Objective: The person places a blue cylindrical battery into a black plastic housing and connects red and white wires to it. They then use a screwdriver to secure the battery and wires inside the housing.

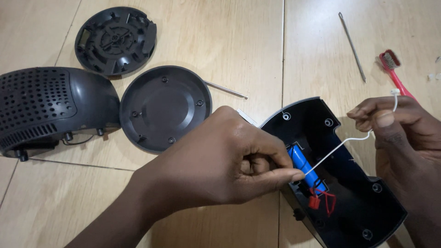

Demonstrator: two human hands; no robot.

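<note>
My left hand [216, 160] is curled nearly into a fist over the open black housing [363, 202], its fingers [280, 177] pinched shut on one end of a thin white wire [337, 148]. The wire runs up and to the right to my right hand [404, 133], where thumb and forefinger are closed on it just below its small white plug [395, 92]. Under the wire, inside the housing, sits a blue cylindrical cell [304, 164], and just below that a red connector [314, 202] with looping red leads. The housing lies open side up on the wooden bench [239, 55], at the right.

To the left lie a round dark cover plate [163, 108], a smaller ribbed round part [115, 40] above it, and a perforated black shell [46, 108]. A thin metal rod [225, 90] pokes out from behind the plate. Further right rest a long needle-like tool [352, 47] and a red toothbrush [395, 73], whose handle seems to pass behind my right hand, though I cannot quite tell.
</note>
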